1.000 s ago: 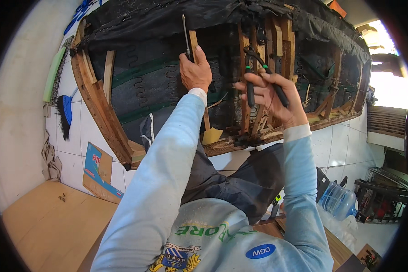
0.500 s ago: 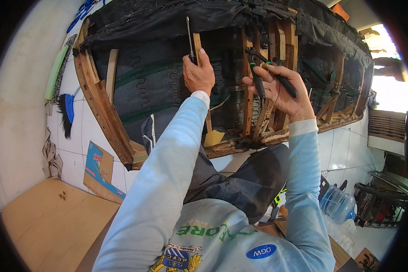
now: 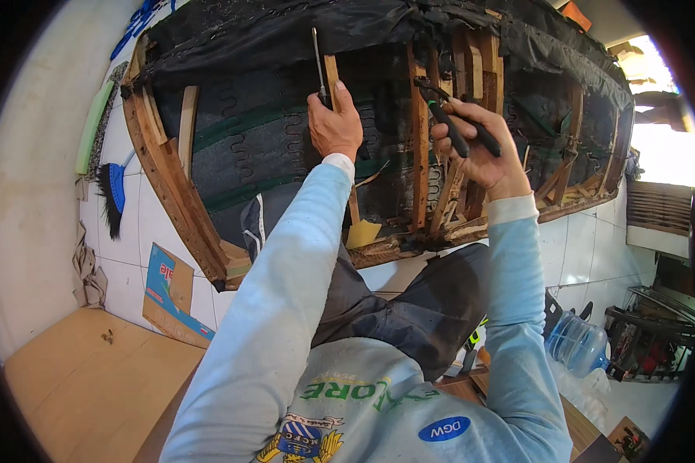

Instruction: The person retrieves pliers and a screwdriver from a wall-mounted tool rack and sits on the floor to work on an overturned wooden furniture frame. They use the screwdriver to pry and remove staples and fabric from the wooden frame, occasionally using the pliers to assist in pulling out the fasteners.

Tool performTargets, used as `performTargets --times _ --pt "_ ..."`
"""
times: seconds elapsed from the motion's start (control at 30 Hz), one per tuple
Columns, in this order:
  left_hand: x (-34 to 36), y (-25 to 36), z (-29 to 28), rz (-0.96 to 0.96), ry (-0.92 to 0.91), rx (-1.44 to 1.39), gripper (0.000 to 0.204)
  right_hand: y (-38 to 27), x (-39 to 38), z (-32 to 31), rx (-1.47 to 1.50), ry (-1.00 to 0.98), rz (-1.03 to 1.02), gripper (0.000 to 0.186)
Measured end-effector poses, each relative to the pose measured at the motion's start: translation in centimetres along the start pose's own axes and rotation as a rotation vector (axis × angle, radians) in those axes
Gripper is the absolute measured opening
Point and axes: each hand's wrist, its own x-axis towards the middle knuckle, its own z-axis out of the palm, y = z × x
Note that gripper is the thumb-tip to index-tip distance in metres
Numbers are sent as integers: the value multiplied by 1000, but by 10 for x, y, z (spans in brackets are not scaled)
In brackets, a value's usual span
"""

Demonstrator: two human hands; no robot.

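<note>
Head view: I'm gripping a thin screwdriver (image 3: 317,65) in my left hand (image 3: 333,123) against the upturned sofa frame (image 3: 170,185), while my right hand (image 3: 483,150) is closing around black-handled pliers (image 3: 455,123).

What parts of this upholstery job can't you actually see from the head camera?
- Screwdriver handle: hidden inside the left hand.
- Pliers tip: lost in dark fabric and slats of the sofa frame.
- Right hand palm: turned away.
- Far right of the room: washed out by window glare.
</note>
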Motion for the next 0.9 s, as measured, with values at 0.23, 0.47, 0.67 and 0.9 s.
performTargets --times 0.23,0.47,0.67,0.9 --pt "-1 3 0 -6 -7 -9 72 39 -5 -23 -188 35 -134 21" --pt "0 1 -2 -12 -16 -24 77 93 7 -59 -524 63 -307 16" --pt "1 -6 3 15 63 -24 71 122 29 -62 -550 143 -384 13" --pt "1 1 -5 -27 -19 -43 75 39 -4 -5 -127 66 -90 16"
